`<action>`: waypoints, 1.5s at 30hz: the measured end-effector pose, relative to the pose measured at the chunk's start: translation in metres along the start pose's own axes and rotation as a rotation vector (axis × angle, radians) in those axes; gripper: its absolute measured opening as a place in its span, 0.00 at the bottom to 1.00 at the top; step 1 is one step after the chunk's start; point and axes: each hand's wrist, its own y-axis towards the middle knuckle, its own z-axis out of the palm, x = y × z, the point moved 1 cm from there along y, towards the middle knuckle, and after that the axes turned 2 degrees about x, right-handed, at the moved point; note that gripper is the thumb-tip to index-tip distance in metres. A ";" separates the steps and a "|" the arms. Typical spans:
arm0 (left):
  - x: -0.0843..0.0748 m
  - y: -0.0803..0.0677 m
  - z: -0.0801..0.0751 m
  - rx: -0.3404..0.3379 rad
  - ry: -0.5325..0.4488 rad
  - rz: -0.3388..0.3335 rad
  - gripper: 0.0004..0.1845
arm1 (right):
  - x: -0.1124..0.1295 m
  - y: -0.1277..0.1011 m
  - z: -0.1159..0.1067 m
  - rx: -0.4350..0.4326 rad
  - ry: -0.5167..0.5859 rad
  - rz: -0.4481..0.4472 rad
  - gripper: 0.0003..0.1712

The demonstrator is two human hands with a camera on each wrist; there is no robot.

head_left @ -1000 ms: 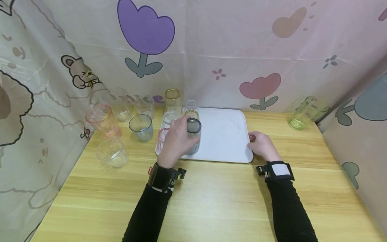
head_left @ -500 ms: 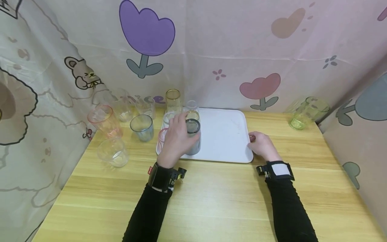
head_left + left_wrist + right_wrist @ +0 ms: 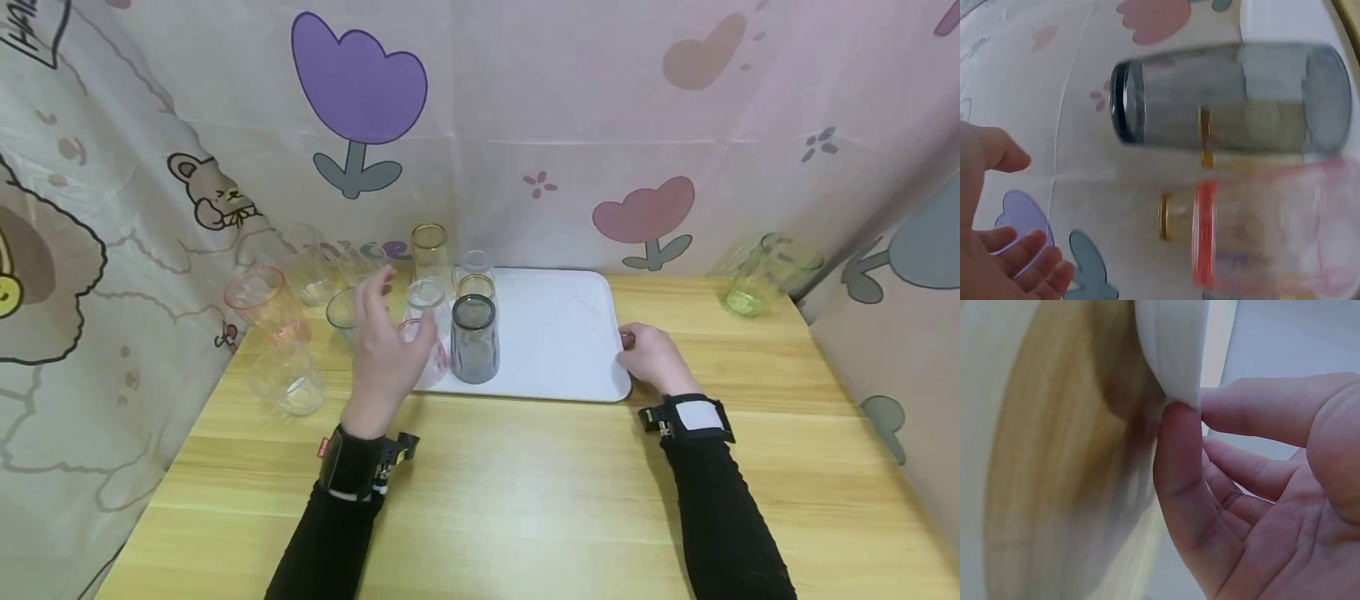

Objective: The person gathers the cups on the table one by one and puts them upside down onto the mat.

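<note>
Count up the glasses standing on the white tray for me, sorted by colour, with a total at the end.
Grey glass: 1
Pink glass: 1
Amber glasses: 2
Clear glasses: 2
Total on the tray: 6

Left hand (image 3: 384,358) aloft, seemingly relaxed

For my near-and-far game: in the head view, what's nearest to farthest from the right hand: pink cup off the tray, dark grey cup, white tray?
1. White tray: the right hand pinches it.
2. Dark grey cup: tray's left half.
3. Pink cup: table's left side.
</note>
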 end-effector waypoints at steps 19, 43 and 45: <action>0.059 -0.049 -0.079 -0.291 0.112 -0.043 0.38 | 0.000 0.000 0.001 0.000 0.000 0.017 0.32; 0.112 -0.078 -0.077 -0.334 -0.190 -0.807 0.49 | 0.000 0.001 0.000 0.006 0.009 0.039 0.33; 0.113 -0.079 -0.076 -0.333 -0.199 -0.832 0.46 | 0.000 0.001 0.000 0.006 0.009 0.036 0.32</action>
